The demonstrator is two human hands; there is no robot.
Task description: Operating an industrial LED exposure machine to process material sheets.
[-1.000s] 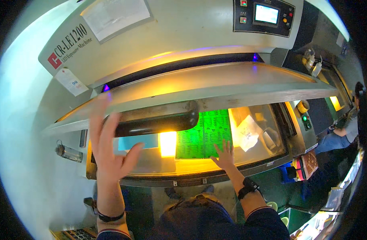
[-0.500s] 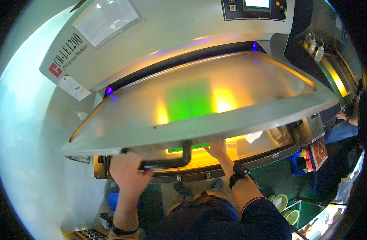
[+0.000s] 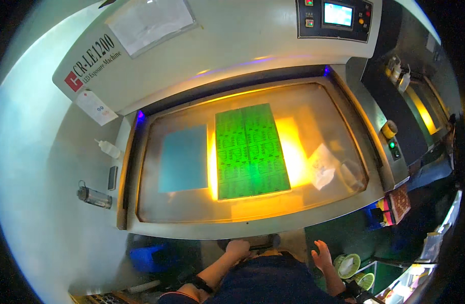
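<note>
Under the clear sheet of the lowered lid (image 3: 293, 215) lies a green circuit board panel (image 3: 250, 152), lit by a yellow glow from below. A pale blue sheet (image 3: 184, 159) lies to its left, and a crumpled white piece (image 3: 323, 166) to its right. My left hand (image 3: 238, 249) is closed around the black handle (image 3: 260, 247) at the lid's front edge. Off to the right, my right hand (image 3: 322, 255) hangs in the air with its fingers apart, holding nothing.
Beyond the lid rises the machine's light housing (image 3: 232, 45) with a control panel (image 3: 339, 19). A squeeze bottle (image 3: 109, 148) and a clear drinking bottle (image 3: 94, 197) stand at the left. Green baskets (image 3: 347, 265) are at lower right, a blue bin (image 3: 147, 258) at lower left.
The lid has swung down flat, with my left hand on its handle moving down and right. My right hand has left the green panel and drawn back to the right.
</note>
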